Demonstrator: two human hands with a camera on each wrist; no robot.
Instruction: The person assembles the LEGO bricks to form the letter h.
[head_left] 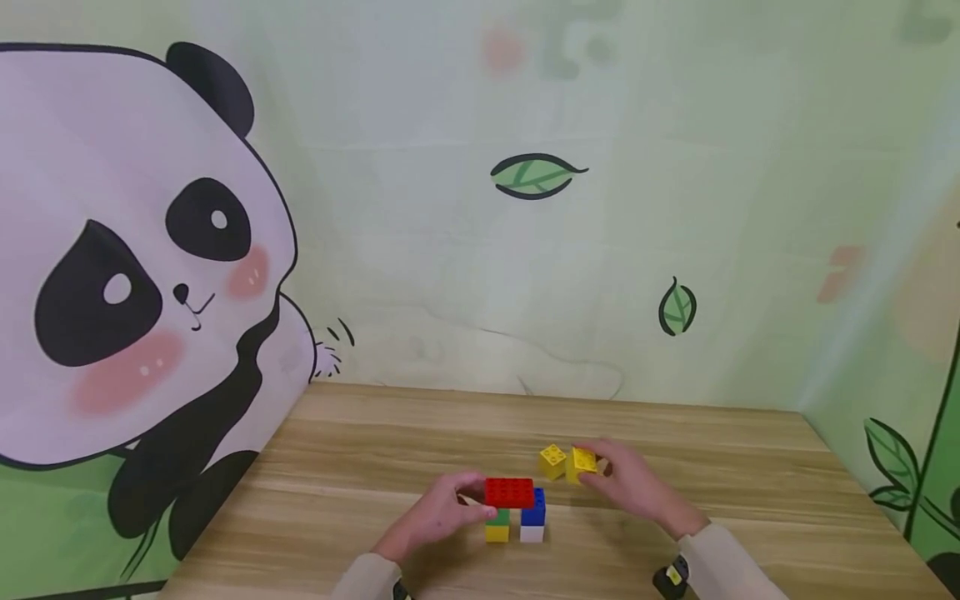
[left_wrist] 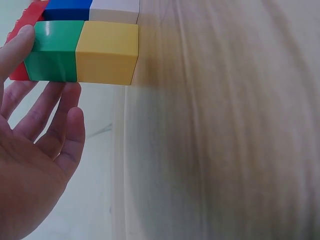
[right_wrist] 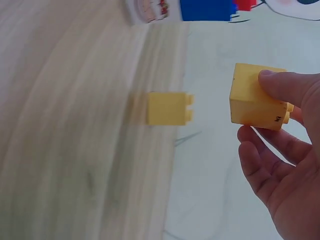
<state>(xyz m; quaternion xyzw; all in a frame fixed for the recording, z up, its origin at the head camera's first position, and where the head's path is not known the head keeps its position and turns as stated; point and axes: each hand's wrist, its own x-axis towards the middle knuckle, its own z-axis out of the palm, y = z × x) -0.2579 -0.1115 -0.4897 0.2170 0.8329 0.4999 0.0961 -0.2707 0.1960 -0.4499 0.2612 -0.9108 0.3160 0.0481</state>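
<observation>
My left hand point(head_left: 435, 518) grips the left end of a red building brick point(head_left: 510, 492), thumb in front and fingers behind. The red brick bridges two small stacks: a green brick point(left_wrist: 55, 51) on a yellow brick point(left_wrist: 107, 52), and a blue brick point(head_left: 536, 508) on a white brick point(head_left: 532, 534). Between thumb and fingers, my right hand point(head_left: 633, 486) pinches another yellow brick point(right_wrist: 256, 100), lifted over the table in the right wrist view. Just left of it, a loose yellow brick point(right_wrist: 167, 108) stands on the table with its studs up.
The wooden table point(head_left: 420, 425) reaches back to a fabric backdrop point(head_left: 420, 250) printed with a panda and leaves. A small dark device point(head_left: 670, 578) is worn at the right wrist, beside the pale sleeve point(head_left: 723, 562).
</observation>
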